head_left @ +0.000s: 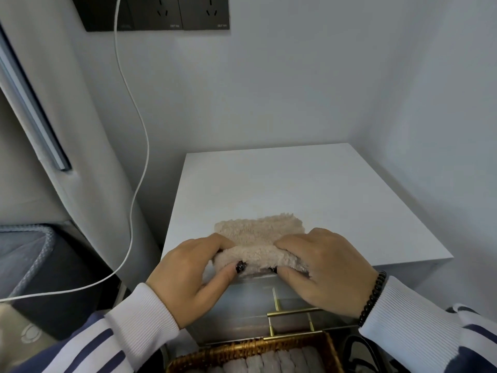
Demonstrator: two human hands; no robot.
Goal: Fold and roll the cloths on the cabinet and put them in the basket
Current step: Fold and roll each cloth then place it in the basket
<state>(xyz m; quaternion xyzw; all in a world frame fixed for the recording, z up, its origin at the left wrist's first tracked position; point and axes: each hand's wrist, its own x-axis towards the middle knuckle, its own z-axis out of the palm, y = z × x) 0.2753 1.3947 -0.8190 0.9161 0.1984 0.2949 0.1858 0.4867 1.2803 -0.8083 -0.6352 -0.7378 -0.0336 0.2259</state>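
A fluffy beige cloth (258, 230) lies on the white cabinet top (309, 189) near its front edge, its near end rolled up into a thick roll. My left hand (193, 273) grips the roll's left end, thumb in front and fingers curled over the top. My right hand (325, 267) grips the right end the same way. The far part of the cloth lies flat beyond the roll. A woven brown basket (242, 348) stands below the cabinet front at the bottom of the view, holding several rolled grey cloths (271, 363).
Gold drawer handles (293, 312) stick out of the cabinet front just below my hands. A white cable (139, 168) hangs from the wall sockets (172, 12) on the left and crosses toward me. A dark grey bin or seat (35, 254) is at the left.
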